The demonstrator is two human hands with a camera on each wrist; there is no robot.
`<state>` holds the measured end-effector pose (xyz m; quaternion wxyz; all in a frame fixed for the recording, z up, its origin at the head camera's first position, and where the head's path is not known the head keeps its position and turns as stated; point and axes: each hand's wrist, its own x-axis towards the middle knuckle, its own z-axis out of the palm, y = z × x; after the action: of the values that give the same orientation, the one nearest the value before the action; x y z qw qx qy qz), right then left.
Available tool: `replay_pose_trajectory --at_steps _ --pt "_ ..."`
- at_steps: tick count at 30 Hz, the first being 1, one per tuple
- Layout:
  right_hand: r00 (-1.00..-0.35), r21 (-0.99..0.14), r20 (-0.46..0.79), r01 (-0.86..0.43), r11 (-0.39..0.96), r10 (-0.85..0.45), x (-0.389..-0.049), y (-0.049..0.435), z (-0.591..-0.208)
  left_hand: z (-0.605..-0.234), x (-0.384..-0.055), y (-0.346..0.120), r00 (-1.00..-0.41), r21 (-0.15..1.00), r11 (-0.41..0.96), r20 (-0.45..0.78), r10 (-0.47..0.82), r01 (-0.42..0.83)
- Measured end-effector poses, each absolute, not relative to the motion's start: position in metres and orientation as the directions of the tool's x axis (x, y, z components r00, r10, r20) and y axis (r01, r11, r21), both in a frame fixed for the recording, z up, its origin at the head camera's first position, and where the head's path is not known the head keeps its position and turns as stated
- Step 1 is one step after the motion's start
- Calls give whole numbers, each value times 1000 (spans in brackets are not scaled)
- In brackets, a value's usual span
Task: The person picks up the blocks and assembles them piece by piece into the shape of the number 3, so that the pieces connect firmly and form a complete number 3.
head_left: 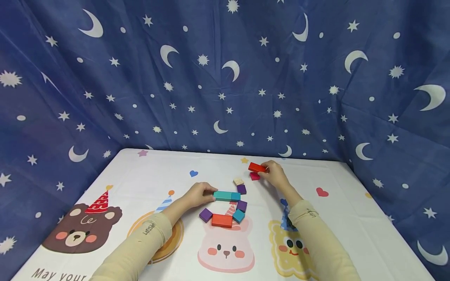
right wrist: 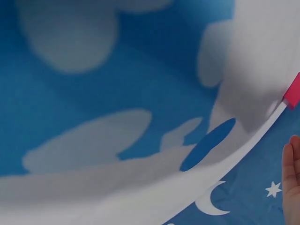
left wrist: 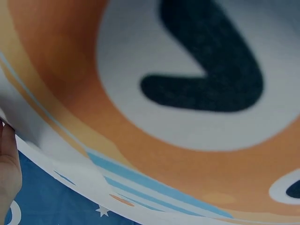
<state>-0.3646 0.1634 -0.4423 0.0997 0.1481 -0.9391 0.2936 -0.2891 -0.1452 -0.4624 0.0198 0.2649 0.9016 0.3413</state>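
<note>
My right hand [head_left: 275, 174] pinches a long red block [head_left: 257, 167] by its right end, near the table's far edge. Just below that block is a small crimson block [head_left: 254, 176], also showing as a pink-red corner [right wrist: 293, 96] in the right wrist view. With thumb and fingers my left hand [head_left: 199, 194] holds the left end of a long teal block [head_left: 222, 196]. Against the teal block's right end sits a small blue block [head_left: 236, 196]. Only the edges of my left hand [left wrist: 9, 164] and right hand [right wrist: 291, 183] enter the wrist views.
A curving row holds a cream block [head_left: 238, 181], purple blocks [head_left: 241, 189] [head_left: 241, 206], a turquoise block [head_left: 238, 216], an orange-red block [head_left: 222, 221] and another purple block [head_left: 206, 215]. They lie on a white printed tablecloth [head_left: 168, 166]. A blue starry curtain [head_left: 197, 78] stands behind.
</note>
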Motion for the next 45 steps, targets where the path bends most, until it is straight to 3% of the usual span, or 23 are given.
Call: replay_pose_trajectory --at_steps 21,45 --pt "-898 -483 303 -433 761 -319 -363 129 -433 -463 -291 -145 -860 623 629 150 487 465" --pt "-896 -443 216 -445 779 -389 -368 87 -436 -464 -291 -145 -877 642 639 116 466 424"
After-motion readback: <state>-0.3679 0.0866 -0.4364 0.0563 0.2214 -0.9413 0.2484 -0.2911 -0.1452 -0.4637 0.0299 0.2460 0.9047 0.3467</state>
